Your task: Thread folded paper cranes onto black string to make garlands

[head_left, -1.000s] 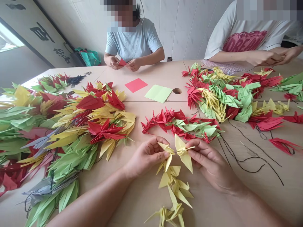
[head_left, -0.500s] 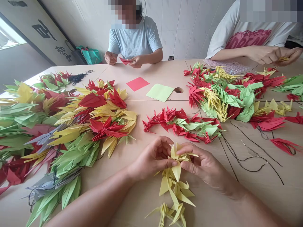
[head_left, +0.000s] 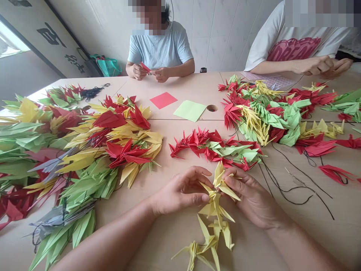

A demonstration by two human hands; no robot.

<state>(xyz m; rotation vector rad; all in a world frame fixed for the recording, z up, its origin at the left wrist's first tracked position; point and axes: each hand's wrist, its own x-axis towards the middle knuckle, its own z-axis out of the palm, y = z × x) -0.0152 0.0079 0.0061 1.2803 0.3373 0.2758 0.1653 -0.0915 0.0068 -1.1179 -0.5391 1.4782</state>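
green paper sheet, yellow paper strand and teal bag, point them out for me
Green paper sheet (head_left: pixel 190 110), head view: middle of its flat top.
Yellow paper strand (head_left: pixel 216 205), head view: a folded piece partway along it.
Teal bag (head_left: pixel 109 68), head view: its side.

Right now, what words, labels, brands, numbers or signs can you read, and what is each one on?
"DREAM": pink print on the white shirt, upper right; its last letter is less clear.
"百", as it appears: a dark character on the slanted panel, upper left.
Other characters on that panel: too unclear to read.
Patterned sheet: too small to tell if it bears text.
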